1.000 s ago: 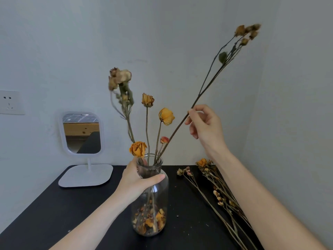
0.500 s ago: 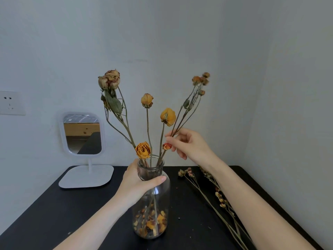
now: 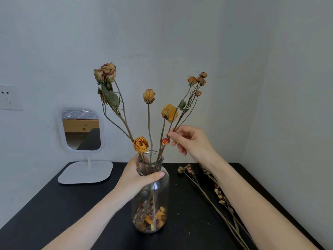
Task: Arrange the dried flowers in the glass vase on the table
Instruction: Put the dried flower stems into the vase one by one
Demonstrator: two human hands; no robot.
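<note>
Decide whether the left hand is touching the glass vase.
Touching. The head view shows the left hand wrapped around the glass vase at its neck, thumb pressed across the front.

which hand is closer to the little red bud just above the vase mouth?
Right. The right hand has its fingertips right beside the red bud, pinching a thin stem just above it. The left hand sits lower, wrapped around the neck of the glass vase.

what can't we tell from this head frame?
- Glass vase neck: partly covered by the left hand.
- Stem ends: lost among loose petals at the vase bottom.
- Loose stems on the table: crossed by the right forearm, cut off at the bottom edge.
- Right hand: whether the branched sprig is pinched or only touched.
</note>
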